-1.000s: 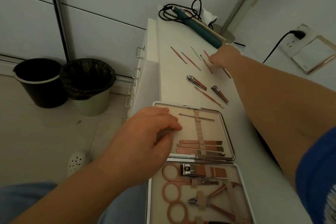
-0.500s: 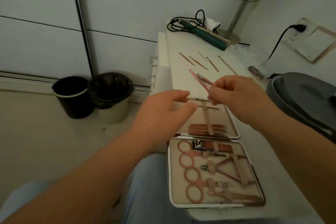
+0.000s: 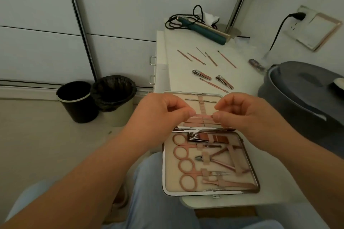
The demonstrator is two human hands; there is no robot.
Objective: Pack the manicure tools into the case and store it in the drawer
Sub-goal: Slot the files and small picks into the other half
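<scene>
From the head camera, the open case [image 3: 210, 192] lies on the white desk [image 3: 247, 87], its near half filled with scissors [image 3: 183, 151] and a nipper [image 3: 214, 158]. Above the case's far half, the left hand [image 3: 162, 113] and right hand [image 3: 242, 113] each pinch one end of a thin pink tool [image 3: 202, 116], held level between them. Beyond the case lie two nail clippers [image 3: 202, 74] with a slim pick between them; farther beyond, five more slim tools [image 3: 211, 59]. Left of the case, on the floor, stand two bins [image 3: 96, 98].
</scene>
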